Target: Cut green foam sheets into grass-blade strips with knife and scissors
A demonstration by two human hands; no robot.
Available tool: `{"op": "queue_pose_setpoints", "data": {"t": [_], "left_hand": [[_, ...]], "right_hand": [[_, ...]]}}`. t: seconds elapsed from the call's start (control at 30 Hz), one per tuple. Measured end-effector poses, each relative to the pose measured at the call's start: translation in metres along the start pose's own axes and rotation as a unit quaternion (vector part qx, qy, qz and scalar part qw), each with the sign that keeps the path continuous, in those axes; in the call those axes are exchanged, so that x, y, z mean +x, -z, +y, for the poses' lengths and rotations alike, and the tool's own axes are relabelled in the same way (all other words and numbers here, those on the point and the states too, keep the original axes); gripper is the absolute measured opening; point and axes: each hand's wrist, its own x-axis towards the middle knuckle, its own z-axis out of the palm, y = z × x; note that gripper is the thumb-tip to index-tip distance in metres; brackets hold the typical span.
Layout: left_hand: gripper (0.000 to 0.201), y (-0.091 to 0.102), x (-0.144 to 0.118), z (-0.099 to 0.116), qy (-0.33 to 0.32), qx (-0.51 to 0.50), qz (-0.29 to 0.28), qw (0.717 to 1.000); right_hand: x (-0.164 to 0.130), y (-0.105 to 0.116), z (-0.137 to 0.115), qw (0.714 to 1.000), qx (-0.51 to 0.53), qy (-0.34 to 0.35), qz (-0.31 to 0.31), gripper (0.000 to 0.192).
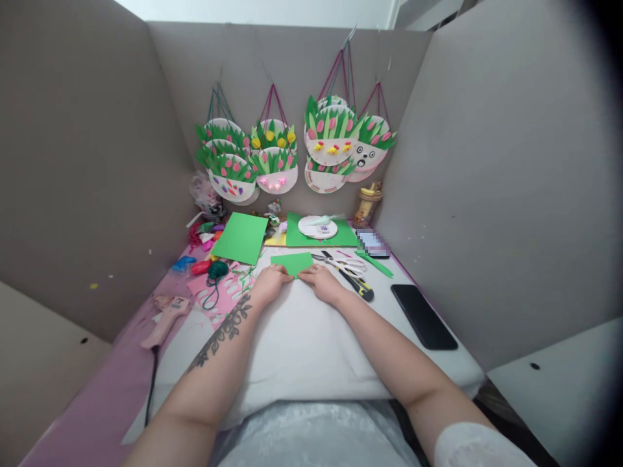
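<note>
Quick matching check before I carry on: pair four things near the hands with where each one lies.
1. small green paper
2. scissors
3. black phone
4. glue gun

a. far left, on the pink sheet
b. right edge of the white surface
c. under both hands' fingertips
d. just right of the small green paper

Pairs: 1-c, 2-d, 3-b, 4-a

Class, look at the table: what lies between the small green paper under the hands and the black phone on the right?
In the head view, scissors and a black-and-yellow cutter lie between the small green paper and the black phone.
</note>
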Motion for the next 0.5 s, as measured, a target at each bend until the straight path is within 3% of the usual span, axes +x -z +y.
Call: {"op": "queue_pose_setpoints", "data": {"t": [0.13, 0.27, 0.5], "left_hand": [[0.029, 0.004, 0.0, 0.006, 0.011, 0.045, -0.018, 0.999], [0.028, 0.014, -0.008, 0.015, 0.044, 0.044, -0.014, 0.998], [0.022, 0.032, -0.027, 0.02, 0.162, 0.122, -0.01, 0.979]], "right_hand": [[0.002, 0.004, -0.022, 0.999, -0.029, 0.007, -0.016, 0.045], [-0.001, 0.011, -0.036, 0.995, -0.083, -0.048, -0.037, 0.044], [-0.016, 0.025, -0.031, 0.975, -0.149, -0.159, -0.046, 0.034]]}}
